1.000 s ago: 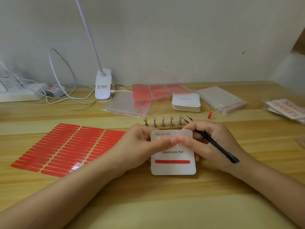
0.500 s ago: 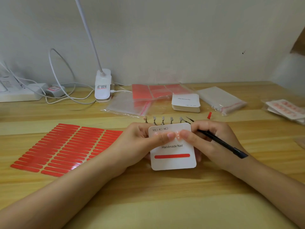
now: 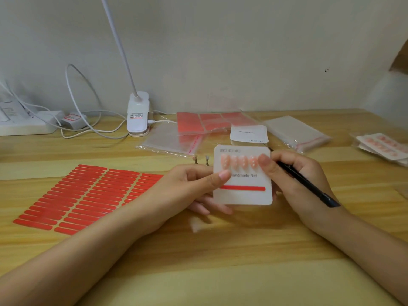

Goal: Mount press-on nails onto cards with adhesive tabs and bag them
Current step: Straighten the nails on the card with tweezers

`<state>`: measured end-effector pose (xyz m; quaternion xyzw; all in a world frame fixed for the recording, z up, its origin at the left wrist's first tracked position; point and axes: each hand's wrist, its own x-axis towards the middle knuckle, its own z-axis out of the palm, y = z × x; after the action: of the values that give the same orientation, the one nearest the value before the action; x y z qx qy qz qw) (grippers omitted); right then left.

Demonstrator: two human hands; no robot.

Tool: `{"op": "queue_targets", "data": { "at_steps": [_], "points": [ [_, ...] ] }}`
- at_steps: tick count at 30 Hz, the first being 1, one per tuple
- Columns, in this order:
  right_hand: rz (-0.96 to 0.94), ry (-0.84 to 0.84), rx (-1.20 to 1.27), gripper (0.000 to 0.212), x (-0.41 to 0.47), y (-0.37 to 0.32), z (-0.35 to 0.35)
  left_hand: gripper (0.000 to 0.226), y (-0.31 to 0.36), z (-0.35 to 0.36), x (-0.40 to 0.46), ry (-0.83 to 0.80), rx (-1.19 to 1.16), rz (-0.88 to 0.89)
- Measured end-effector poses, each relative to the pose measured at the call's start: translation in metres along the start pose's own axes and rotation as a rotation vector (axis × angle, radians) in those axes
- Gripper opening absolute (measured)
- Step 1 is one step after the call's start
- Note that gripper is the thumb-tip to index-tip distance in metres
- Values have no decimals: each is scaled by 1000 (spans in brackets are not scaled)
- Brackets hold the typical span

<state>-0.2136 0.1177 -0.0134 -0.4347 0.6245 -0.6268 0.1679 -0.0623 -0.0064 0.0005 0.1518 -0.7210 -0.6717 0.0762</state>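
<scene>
Together, both hands (image 3: 189,188) (image 3: 295,180) pinch the card's (image 3: 245,197) side edges.

Home craft desk, wood tabletop (image 3: 220,250), clip lamp (image 3: 138,113), power strip (image 3: 24,124) w/ cables, plain wall (image 3: 220,51)

A white card (image 3: 242,195) printed "Handmade Nail" is held tilted above the table, a row of pink press-on nails (image 3: 239,161) stuck across its top and a red adhesive strip (image 3: 242,188) lower down.
</scene>
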Motion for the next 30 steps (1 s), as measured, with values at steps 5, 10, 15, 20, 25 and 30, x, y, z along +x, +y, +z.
{"op": "queue_targets", "data": {
  "at_steps": [5,10,15,20,25,30],
  "points": [
    [46,8,25,37,2,1,1,28,-1,0,0,-12,-43,-24],
    [28,3,4,34,0,-2,3,29,-2,-3,0,-22,-53,-22],
    [-11,163,0,40,-1,-3,4,32,-4,-4,1,5,-120,-11],
    [-71,286,-131,51,-1,-4,-2,31,-5,-6,1,7,-173,4],
    [4,347,-97,65,-1,-5,-5,25,-6,-7,0,2,-176,14],
    [10,364,23,64,-1,-7,-7,31,-6,-7,0,17,-156,16]
  ]
}}
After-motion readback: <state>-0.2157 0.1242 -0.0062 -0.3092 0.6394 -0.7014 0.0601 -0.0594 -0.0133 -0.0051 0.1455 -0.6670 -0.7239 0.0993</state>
